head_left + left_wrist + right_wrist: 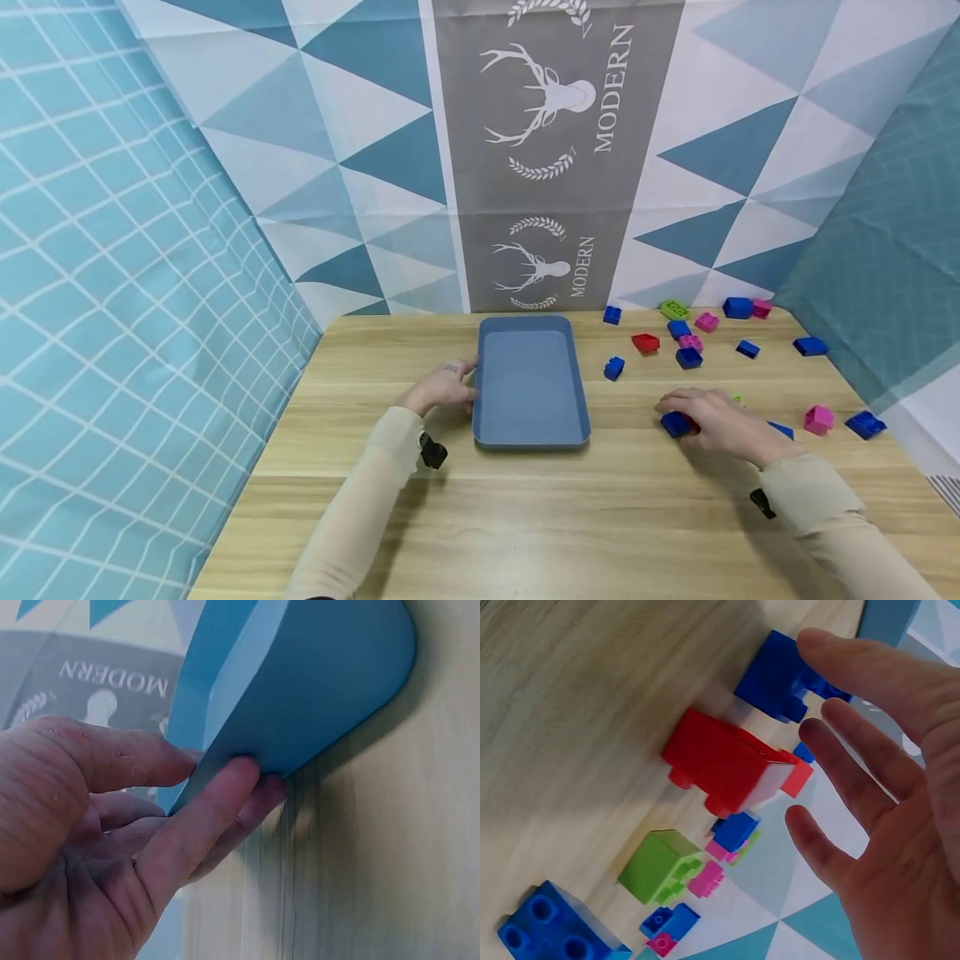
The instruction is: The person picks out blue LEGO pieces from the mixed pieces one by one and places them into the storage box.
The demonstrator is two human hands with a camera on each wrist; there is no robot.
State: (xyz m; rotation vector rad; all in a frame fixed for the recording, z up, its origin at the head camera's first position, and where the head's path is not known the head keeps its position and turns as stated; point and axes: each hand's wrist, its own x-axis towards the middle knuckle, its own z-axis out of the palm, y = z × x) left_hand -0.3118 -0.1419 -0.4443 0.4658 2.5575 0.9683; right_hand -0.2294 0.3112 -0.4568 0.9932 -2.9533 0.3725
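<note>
My left hand [444, 388] holds the left side of a shallow blue-grey tray [480, 425]. In the left wrist view the thumb lies at the rim and the other fingers [225, 791] press the outer wall. My right hand [712, 421] is low over a blue toy brick [676, 424]. The right wrist view shows its thumb overlapping an edge of that blue brick [769, 679], with the other fingers spread and relaxed. Beside it stands a red brick [720, 761], mostly hidden by the hand in the head view. A lime green brick [660, 866] lies farther along.
Several loose bricks lie about the table's right side, among them a red one [646, 342], a small blue one [614, 368], a pink one [818, 419] and a blue one [866, 424]. Patterned cloth [375, 167] hangs behind the wooden table [525, 525].
</note>
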